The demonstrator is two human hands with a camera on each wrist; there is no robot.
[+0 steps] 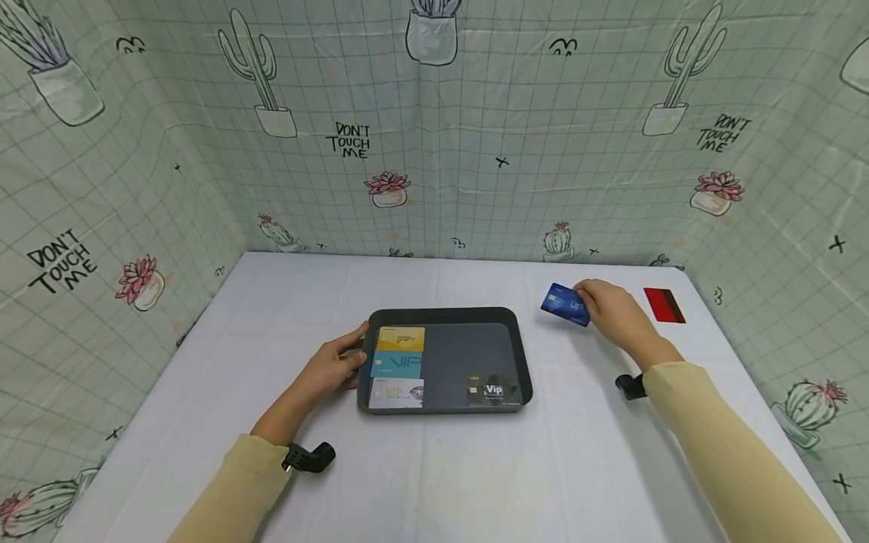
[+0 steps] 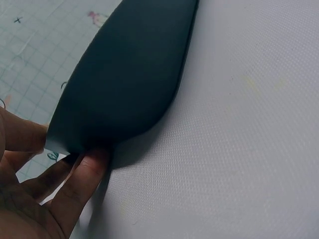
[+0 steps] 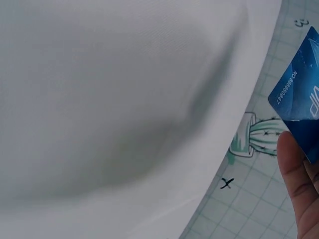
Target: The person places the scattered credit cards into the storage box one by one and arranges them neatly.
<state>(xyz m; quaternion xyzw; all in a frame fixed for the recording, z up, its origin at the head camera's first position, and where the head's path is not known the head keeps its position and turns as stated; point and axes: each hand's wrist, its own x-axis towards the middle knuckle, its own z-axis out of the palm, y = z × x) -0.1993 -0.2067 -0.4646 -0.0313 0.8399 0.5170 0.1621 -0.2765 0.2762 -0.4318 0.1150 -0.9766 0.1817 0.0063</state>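
Observation:
A dark grey tray (image 1: 444,407) lies on the table, its left side gripped by my left hand (image 1: 334,363). In the left wrist view, the left fingers (image 2: 82,184) curl at the tray's underside near a corner. My right hand (image 1: 614,317) pinches a blue VIP card (image 1: 565,304) by its edge, held above the table to the right of the tray. Stacked down the tray's left side are a yellow card (image 1: 400,338), a teal VIP card (image 1: 397,365) and a silver-white VIP card (image 1: 397,393). A black VIP card (image 1: 492,391) sits in its lower right corner.
A red card (image 1: 664,305) with a black stripe lies on the white table (image 1: 462,475), beyond my right hand. Cloth (image 1: 468,113) printed with cacti and a grid hangs behind the table and at both sides. Each wrist wears a black camera.

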